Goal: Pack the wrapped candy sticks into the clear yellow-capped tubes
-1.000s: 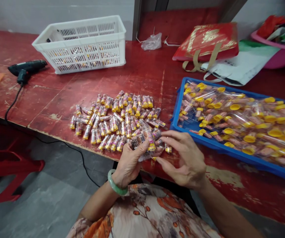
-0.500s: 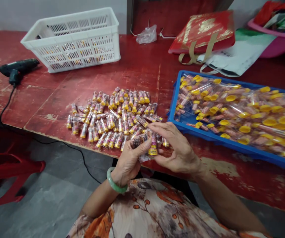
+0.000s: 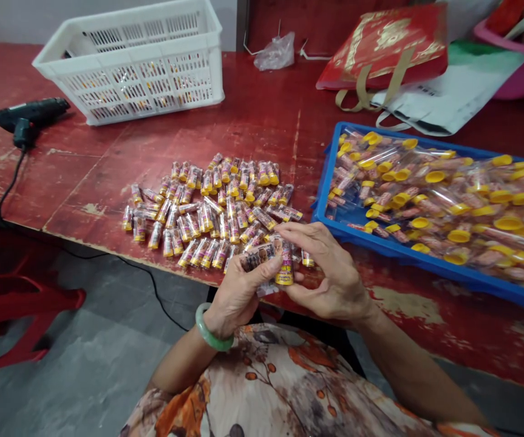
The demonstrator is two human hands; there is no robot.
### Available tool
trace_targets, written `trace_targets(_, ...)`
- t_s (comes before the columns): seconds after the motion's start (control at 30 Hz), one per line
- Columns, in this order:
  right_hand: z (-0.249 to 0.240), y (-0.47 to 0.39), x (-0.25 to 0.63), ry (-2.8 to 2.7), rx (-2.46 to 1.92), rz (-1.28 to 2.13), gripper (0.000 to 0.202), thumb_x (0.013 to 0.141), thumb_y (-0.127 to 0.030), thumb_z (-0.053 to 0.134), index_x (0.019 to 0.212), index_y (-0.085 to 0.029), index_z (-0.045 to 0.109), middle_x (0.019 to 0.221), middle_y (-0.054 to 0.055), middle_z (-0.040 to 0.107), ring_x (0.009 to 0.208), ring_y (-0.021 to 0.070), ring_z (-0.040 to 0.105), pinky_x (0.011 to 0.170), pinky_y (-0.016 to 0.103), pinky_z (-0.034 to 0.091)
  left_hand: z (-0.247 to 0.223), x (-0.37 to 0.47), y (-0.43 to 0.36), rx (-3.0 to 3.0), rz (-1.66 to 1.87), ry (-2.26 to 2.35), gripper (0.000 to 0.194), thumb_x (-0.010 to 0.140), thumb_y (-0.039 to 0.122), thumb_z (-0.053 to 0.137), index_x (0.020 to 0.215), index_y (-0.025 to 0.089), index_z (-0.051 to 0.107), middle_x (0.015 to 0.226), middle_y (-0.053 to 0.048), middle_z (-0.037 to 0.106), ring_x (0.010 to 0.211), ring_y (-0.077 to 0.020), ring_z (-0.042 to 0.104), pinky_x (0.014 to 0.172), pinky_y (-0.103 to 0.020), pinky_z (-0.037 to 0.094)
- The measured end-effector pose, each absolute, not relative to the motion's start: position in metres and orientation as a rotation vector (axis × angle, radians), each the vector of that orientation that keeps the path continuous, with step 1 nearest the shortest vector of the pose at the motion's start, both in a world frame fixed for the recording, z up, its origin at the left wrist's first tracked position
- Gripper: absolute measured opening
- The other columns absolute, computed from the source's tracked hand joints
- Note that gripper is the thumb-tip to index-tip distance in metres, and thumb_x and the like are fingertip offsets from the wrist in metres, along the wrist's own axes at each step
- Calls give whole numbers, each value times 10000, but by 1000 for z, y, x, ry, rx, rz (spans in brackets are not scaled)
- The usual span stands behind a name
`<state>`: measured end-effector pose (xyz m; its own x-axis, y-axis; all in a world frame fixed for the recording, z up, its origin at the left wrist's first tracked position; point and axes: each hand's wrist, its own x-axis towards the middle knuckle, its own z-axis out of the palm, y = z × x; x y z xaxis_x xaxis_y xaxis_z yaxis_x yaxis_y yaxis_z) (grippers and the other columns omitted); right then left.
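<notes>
1 small tube (image 3: 285, 268) is just below the frame's centre, gripped by the left hand (image 3: 238, 291). The right hand (image 3: 337, 279) curves beside it; I cannot tell if it grips. More tubes (image 3: 207, 218) lie left of centre.

The left hand (image 3: 238, 288) wears a smooth, rounded bangle (image 3: 214, 342) at its wrist, pale milky green like jade with faint lighter clouding. Below and to the right of the bangle spreads a loose floral-print blouse (image 3: 275, 394), cream and off-white with watery grey and mauve-brown washes. Just right of the bangle, thin dark twigs bear round rust-brown berries; farther right are burnt-orange petals. A brighter orange patch lies below the bangle. Left of that patch, the left sleeve (image 3: 146, 409) ends near the elbow in muted pinkish brown. Well right of the bangle shows black legwear (image 3: 354, 361).
</notes>
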<state>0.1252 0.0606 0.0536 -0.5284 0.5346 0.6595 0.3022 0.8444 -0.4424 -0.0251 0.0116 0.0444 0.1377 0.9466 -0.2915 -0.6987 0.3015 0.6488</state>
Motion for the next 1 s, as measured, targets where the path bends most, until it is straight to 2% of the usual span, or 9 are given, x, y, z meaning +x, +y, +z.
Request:
trace_targets(0.27, 55, 56, 125, -2160, -646, 383, 670, 681, -102, 562, 1338, -187, 462, 1240, 151, 613, 1154, 318, 585, 910, 500, 482, 45, -28, 10, 441, 1189, 761, 270, 709, 308, 792, 920, 148, 736, 889, -82, 743, 756, -207, 696, 775, -337, 534)
trace_targets(0.57, 51, 53, 124, -2155, -640, 372, 707, 658, -93, 581, 1347, -171, 450, 1232, 164, 613, 1159, 324, 581, 967, 536, 452, 44, -28, 11, 412, 1217, 739, 253, 715, 240, 786, 942, 147, 723, 881, -62, 735, 749, -163, 668, 771, -298, 520)
trace_targets(0.77, 50, 53, 124, -2159, -645, 382, 697, 668, -114, 582, 1348, -190, 448, 1225, 150, 618, 1146, 323, 589, 946, 531, 470, 44, -29, 10, 427, 1194, 749, 224, 713, 264, 786, 889, 139, 726, 839, -58, 728, 699, -165, 659, 741, -313, 521)
trace_targets(1.0, 50, 52, 123, -2120, -644, 360, 729, 643, -123, 604, 1353, -182, 453, 1219, 152, 625, 1114, 332, 605, 915, 523, 488, 43, -30, 6, 423, 1185, 771, 294, 681, 277, 812, 939, 160, 730, 900, -65, 735, 828, -191, 680, 820, -311, 506)
